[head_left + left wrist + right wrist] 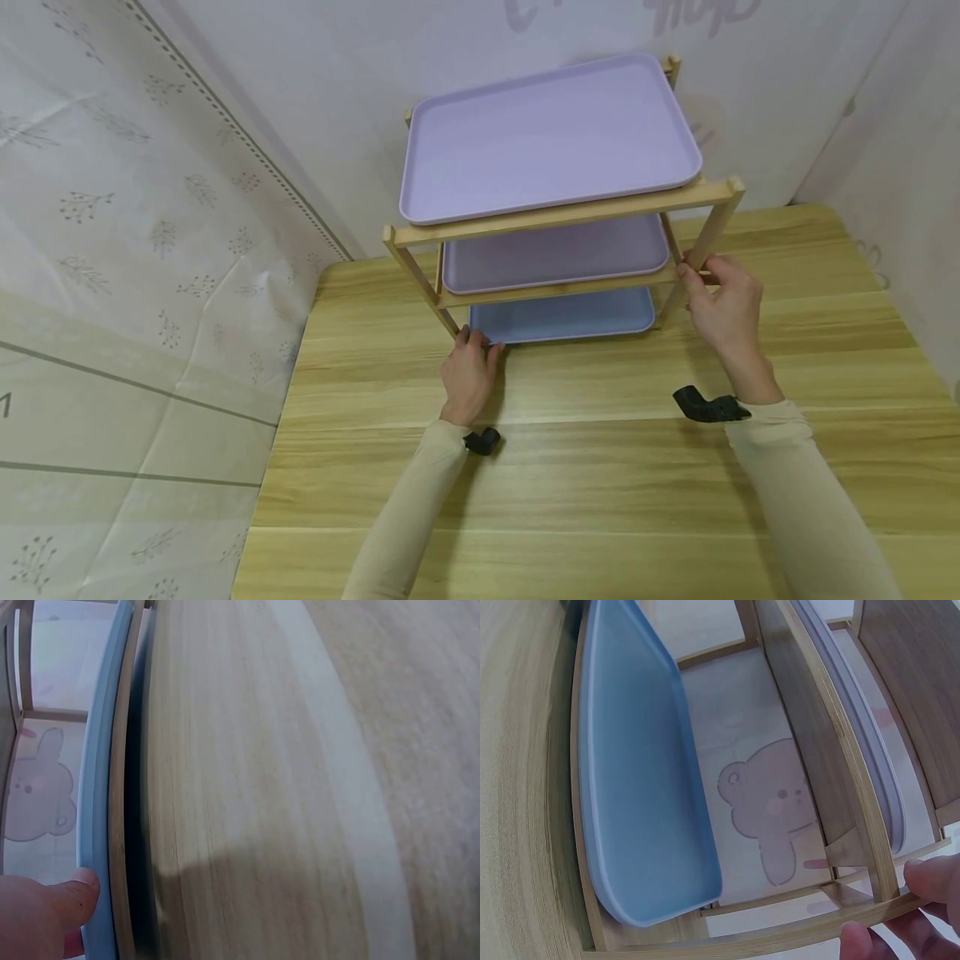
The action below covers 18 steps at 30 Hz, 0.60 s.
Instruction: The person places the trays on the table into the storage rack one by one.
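A three-tier wooden shelf rack (540, 218) stands on the table, a tray on each tier. Its top tray (547, 137) and middle tray (555, 254) are light purple; the bottom tray (562, 317) is blue. With my left hand (467, 375) I hold the rack's lower front-left corner, the thumb (86, 889) against the blue tray's rim; the other fingers are mostly hidden. My right hand (726, 312) grips the front-right post near the middle tier. In the right wrist view, thumb and fingers (930, 877) pinch that wooden post (780, 937).
The wood-grain table (585, 500) extends in front of the rack and to both sides. Behind stands a pale wall (315, 100) with printed shapes, and a patterned curtain (150, 250) hangs at the left. A black wrist mount (708, 406) sits on each sleeve.
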### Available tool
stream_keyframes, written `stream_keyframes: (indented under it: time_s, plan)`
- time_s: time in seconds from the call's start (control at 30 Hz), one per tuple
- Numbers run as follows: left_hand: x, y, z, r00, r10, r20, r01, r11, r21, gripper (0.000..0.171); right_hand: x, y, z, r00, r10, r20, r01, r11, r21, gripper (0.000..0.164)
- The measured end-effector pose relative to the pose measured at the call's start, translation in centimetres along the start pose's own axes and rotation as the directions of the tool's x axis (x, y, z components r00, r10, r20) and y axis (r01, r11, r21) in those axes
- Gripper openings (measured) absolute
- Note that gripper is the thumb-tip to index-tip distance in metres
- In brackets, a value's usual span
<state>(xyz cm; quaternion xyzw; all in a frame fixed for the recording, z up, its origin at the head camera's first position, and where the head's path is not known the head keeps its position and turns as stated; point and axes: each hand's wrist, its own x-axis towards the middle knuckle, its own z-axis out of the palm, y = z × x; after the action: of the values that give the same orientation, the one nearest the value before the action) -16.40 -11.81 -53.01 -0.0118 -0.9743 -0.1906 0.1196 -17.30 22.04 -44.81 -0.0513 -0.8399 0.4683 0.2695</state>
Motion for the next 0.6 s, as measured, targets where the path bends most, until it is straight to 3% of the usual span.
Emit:
stream_keyframes:
  time_s: [0.6]
  plan:
    - [0.78,0.15,0.31,0.999,-0.032,0.008,0.032,0.999,0.018,0.035,0.05,0.21,0.01,1.000,-0.007,-0.010,0.007,1.000,0.002,0.018]
